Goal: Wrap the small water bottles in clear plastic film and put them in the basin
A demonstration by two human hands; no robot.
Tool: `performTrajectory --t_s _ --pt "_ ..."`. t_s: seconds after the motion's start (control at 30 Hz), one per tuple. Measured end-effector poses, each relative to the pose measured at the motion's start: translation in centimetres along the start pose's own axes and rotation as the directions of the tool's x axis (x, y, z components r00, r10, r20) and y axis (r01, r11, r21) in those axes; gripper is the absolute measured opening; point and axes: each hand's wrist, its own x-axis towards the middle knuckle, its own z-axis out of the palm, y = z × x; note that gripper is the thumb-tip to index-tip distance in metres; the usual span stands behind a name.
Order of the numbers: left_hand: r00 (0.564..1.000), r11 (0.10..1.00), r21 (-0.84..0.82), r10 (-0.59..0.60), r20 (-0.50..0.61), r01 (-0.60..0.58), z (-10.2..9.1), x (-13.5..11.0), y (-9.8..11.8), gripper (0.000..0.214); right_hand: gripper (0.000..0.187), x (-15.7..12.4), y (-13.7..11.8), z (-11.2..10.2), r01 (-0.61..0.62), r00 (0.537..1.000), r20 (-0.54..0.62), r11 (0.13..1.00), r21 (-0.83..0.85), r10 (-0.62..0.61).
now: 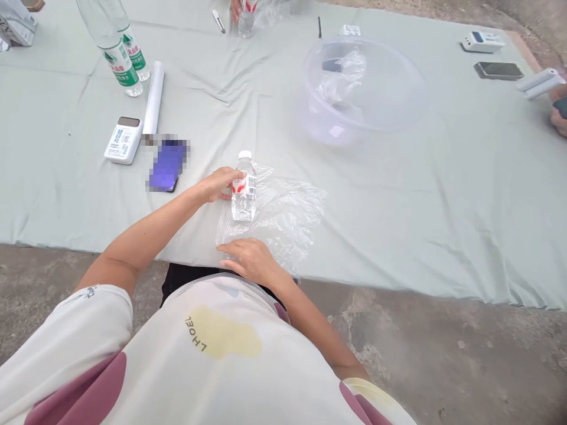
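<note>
My left hand (224, 182) is wrapped round a small clear water bottle (243, 203) with a white cap and a red-and-white label. The bottle lies on or stands over a thin clear plastic bag (287, 215), spread out near the table's front edge; whether it is inside the bag I cannot tell. Nearer to me, my right hand (250, 257) rests on the bag's near edge with its fingers stretched out. No object shows in that hand.
Left are two large water bottles (121, 71), a white paper roll (154, 97), a white box-like device (124, 140) and a phone (168, 165). A translucent basin (328, 127) holds a crumpled bag. Other people's hands (559, 118) are at the far and right edges.
</note>
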Motion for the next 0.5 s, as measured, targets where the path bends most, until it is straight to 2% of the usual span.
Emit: performTrajectory --t_s 0.03,0.07,0.13,0.17,0.2,0.23,0.33,0.4,0.5 --pt "1.000 0.999 0.050 -0.003 -0.016 0.004 0.2 -0.1 0.0 0.028 0.032 -0.2 0.3 -0.8 -0.071 0.993 -0.092 0.994 0.081 0.078" --pt "1.000 0.995 0.096 -0.012 -0.026 0.015 0.3 -0.2 0.0 0.028 0.038 -0.4 0.7 -1.6 -0.150 0.957 -0.224 0.975 0.161 0.184" --pt "0.999 0.989 0.143 -0.025 -0.026 0.028 0.6 -0.4 0.2 0.027 0.043 0.0 1.6 -2.9 -0.261 0.796 -0.466 0.914 0.309 0.385" --pt "1.000 0.988 0.150 -0.022 -0.018 0.024 0.7 -0.6 0.4 0.027 0.044 0.4 2.0 -3.4 -0.285 0.724 -0.524 0.886 0.366 0.449" --pt "1.000 0.987 0.159 -0.016 -0.008 0.017 0.9 -0.8 0.5 0.027 0.048 1.1 2.3 -3.7 -0.296 0.688 -0.534 0.861 0.413 0.493" --pt "1.000 0.985 0.172 -0.006 0.002 0.005 1.0 -1.0 0.7 0.028 0.059 1.9 2.6 -3.9 -0.306 0.688 -0.506 0.840 0.448 0.520" --pt "0.998 0.976 0.211 0.045 0.035 -0.052 1.3 -1.7 0.9 0.033 0.087 4.5 3.4 -3.8 -0.357 0.730 -0.374 0.786 0.504 0.572" --pt "0.995 0.970 0.225 0.073 0.067 -0.086 1.1 -2.1 0.8 0.033 0.090 5.8 3.9 -3.5 -0.376 0.725 -0.331 0.749 0.545 0.604" --pt "0.991 0.975 0.202 0.066 0.116 -0.089 0.4 -2.7 0.3 0.040 0.072 6.0 4.4 -2.8 -0.333 0.735 -0.280 0.689 0.644 0.617"
